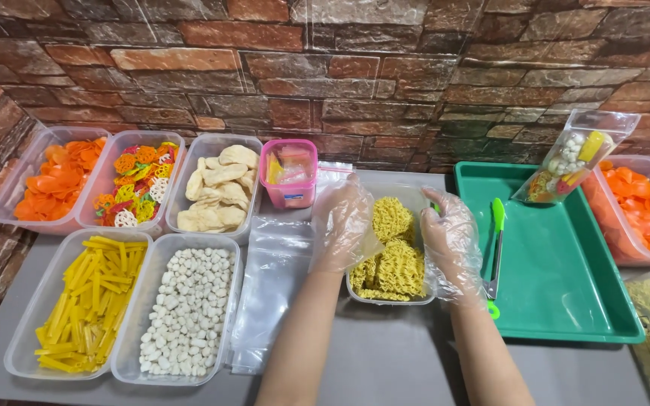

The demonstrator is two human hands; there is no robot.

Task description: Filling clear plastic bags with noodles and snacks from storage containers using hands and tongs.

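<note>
With one filled snack bag [575,156] propped on the green tray [558,293], both gloved hands, left hand [340,223] and right hand [451,244], fingers open, flank the noodle container [391,256], apparently gripping nothing, empty bags [276,278] remaining.

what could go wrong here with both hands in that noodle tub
The loose plastic gloves on the left hand and right hand may slip on the yellow noodle blocks, crumbling them. The noodle tub sits near the green tongs; the right wrist might knock them.
</note>
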